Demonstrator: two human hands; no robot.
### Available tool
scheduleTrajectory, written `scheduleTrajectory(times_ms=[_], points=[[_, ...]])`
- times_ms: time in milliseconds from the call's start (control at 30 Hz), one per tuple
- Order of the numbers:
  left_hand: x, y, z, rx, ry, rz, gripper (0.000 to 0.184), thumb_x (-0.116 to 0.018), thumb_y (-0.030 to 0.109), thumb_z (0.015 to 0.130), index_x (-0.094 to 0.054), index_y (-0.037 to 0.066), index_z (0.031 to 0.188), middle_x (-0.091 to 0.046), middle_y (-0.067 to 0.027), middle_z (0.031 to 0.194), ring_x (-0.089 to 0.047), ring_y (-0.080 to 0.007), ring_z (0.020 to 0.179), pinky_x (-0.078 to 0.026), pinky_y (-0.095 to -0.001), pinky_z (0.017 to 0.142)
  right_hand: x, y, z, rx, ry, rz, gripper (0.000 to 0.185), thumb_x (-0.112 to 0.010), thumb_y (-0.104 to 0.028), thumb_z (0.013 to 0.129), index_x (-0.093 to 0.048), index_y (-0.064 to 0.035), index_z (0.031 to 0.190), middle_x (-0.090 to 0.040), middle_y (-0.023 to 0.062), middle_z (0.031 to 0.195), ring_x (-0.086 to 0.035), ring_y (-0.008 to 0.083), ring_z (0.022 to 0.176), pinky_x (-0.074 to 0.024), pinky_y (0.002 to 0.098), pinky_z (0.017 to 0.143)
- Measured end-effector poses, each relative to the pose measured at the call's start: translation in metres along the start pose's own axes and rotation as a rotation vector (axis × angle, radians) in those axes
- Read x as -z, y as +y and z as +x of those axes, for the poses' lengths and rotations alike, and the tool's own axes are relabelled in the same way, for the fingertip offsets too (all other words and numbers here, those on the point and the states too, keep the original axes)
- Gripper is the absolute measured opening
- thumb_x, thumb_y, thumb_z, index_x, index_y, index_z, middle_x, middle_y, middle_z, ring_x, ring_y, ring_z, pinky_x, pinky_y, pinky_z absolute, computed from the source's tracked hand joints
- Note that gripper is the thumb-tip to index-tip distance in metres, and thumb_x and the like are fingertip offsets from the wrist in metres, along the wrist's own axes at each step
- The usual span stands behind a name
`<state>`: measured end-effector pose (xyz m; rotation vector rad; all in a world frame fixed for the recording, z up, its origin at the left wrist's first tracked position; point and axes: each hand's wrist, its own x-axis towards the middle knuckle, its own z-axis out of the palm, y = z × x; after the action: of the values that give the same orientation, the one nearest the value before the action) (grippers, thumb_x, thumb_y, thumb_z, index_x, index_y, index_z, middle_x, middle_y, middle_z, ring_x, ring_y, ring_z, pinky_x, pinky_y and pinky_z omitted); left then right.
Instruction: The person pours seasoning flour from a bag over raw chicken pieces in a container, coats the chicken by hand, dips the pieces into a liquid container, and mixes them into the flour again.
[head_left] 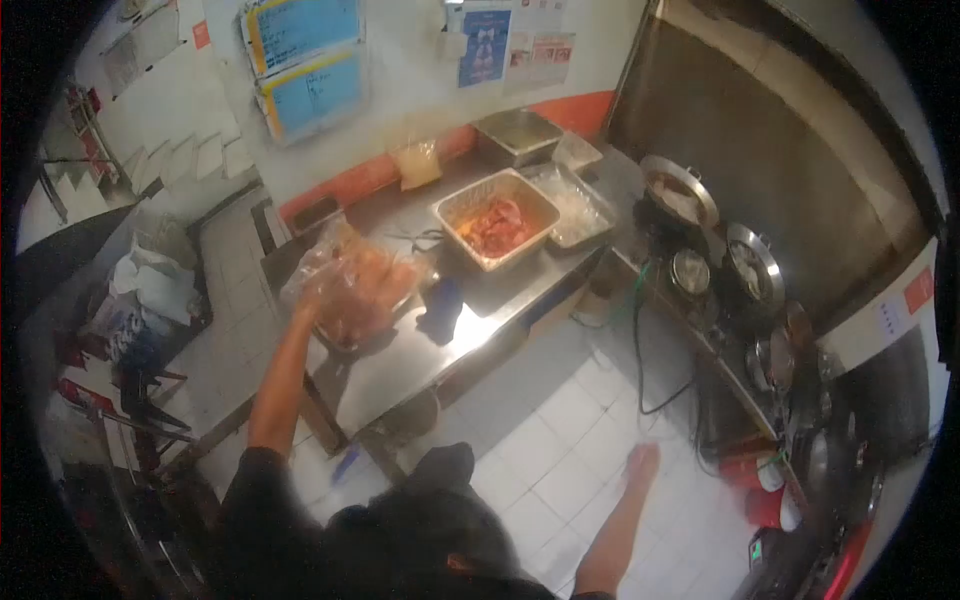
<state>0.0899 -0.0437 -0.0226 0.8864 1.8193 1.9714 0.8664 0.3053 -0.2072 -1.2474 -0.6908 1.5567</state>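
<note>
I'm looking at a kitchen with a shiny metal table (395, 388). The left hand (307, 303) is at the side of a clear bag (350, 265) with orange food in it. The fingers blur into the plastic, so I can't tell if they pinch it or only touch it. The bag is on the left end of the table, over a tray (352, 345).

The right hand (643, 461) hangs low, away from the table, with the white floor tiles (560, 492) behind it. It is blurry, so I can't tell how tight its fingers are.

A dark blue thing (440, 305) sits just right of the bag. Further right is a pan (545, 212) of red food.

On the wall are two blue signs, one high (308, 32) and one low (312, 97). Both have dark lines of writing, too small to read. A blue poster (482, 48) has pictures and tiny words I can't read. By the stove, a white sheet (880, 325) has a red square and blue marks, also too fuzzy to read.
</note>
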Motion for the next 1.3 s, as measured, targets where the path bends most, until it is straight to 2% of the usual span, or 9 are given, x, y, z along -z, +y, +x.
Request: scheduleTrajectory(times_ms=[133,167,367,567,833,900,967,1133,1300], points=[[-0.022,0.050,-0.006,-0.099,0.225,0.381,0.031,-0.054,0.028,0.099,-0.062,0.005,0.118,-0.064,-0.0109,0.106,-0.062,-0.0247,0.094,-0.050,-0.0336,0.087,-0.251,-0.206,0.055,0.357,-0.418,-0.782,0.041,-0.058,-0.032,0.095,-0.061,-0.0037,0.124,-0.065,0.0032,0.108,-0.060,0.0124,0.086,-0.0493,0.0284,0.072],[-0.030,0.070,-0.006,-0.149,0.294,0.525,0.031,-0.054,0.028,0.099,-0.063,0.005,0.117,-0.065,-0.0111,0.107,-0.062,-0.0248,0.095,-0.050,-0.0338,0.088,-0.276,-0.247,0.082,0.388,-0.490,-1.021,0.052,-0.061,-0.033,0.094,-0.051,-0.0034,0.135,-0.058,0.0098,0.131,-0.059,0.0217,0.113,-0.0470,0.0360,0.099],[-0.098,0.164,0.027,-0.373,0.453,1.028,0.031,-0.055,0.027,0.097,-0.065,0.004,0.115,-0.067,-0.0121,0.109,-0.064,-0.0255,0.097,-0.050,-0.0352,0.088,-0.362,-0.357,0.034,0.822,-0.462,-1.296,0.048,-0.064,-0.029,0.092,-0.056,-0.0012,0.130,-0.061,0.0160,0.127,-0.060,0.0286,0.115,-0.0491,0.0376,0.097],[-0.189,0.138,0.049,-0.045,0.340,0.585,0.026,-0.059,0.024,0.095,-0.065,0.005,0.112,-0.068,-0.0121,0.106,-0.065,-0.0261,0.092,-0.051,-0.0365,0.082,-0.385,-0.231,-0.048,0.514,-0.140,-0.687,0.037,-0.068,-0.028,0.091,-0.062,-0.0024,0.118,-0.068,0.0120,0.106,-0.068,0.0165,0.075,-0.0569,0.0288,0.064],[-0.250,0.135,0.104,-0.343,0.258,1.708,0.014,-0.063,0.018,0.090,-0.065,0.006,0.097,-0.066,-0.0096,0.097,-0.065,-0.0247,0.083,-0.052,-0.0366,0.065,-0.803,-0.189,0.101,0.731,-1.335,-1.184,0.044,-0.067,-0.034,0.088,-0.063,-0.0030,0.119,-0.067,0.0150,0.113,-0.065,0.0261,0.102,-0.0509,0.0351,0.090],[-0.268,0.132,0.122,-0.128,0.360,1.848,0.013,-0.065,0.017,0.089,-0.064,0.006,0.095,-0.066,-0.0089,0.097,-0.065,-0.0234,0.083,-0.052,-0.0366,0.064,-0.906,-0.115,0.115,1.187,-1.416,-1.149,0.046,-0.065,-0.035,0.089,-0.061,-0.0042,0.122,-0.065,0.0168,0.117,-0.061,0.0323,0.111,-0.0486,0.0403,0.095],[-0.278,0.116,0.125,-0.264,0.478,1.629,0.014,-0.068,0.017,0.087,-0.065,0.006,0.095,-0.066,-0.0099,0.095,-0.065,-0.0255,0.083,-0.052,-0.0380,0.065,-1.000,-0.071,0.100,1.268,-1.635,-1.229,0.050,-0.063,-0.041,0.090,-0.059,-0.0044,0.123,-0.063,0.0190,0.120,-0.059,0.0337,0.113,-0.0466,0.0429,0.097],[-0.339,0.043,0.072,0.491,0.984,0.573,0.025,-0.068,0.020,0.089,-0.066,0.005,0.109,-0.068,-0.0115,0.100,-0.065,-0.0273,0.095,-0.051,-0.0373,0.085,-1.087,0.042,0.064,1.456,-1.682,-1.171,0.047,-0.052,-0.043,0.092,-0.059,-0.0063,0.122,-0.059,0.0207,0.126,-0.056,0.0368,0.117,-0.0446,0.0460,0.099],[-0.388,0.017,0.067,0.457,1.331,0.518,0.023,-0.072,0.015,0.085,-0.064,0.003,0.103,-0.068,-0.0105,0.100,-0.064,-0.0178,0.085,-0.052,-0.0329,0.077,-1.125,0.100,0.070,1.501,-1.747,-1.110,0.046,-0.050,-0.042,0.094,-0.060,-0.0069,0.122,-0.059,0.0184,0.126,-0.056,0.0343,0.115,-0.0444,0.0457,0.098]])
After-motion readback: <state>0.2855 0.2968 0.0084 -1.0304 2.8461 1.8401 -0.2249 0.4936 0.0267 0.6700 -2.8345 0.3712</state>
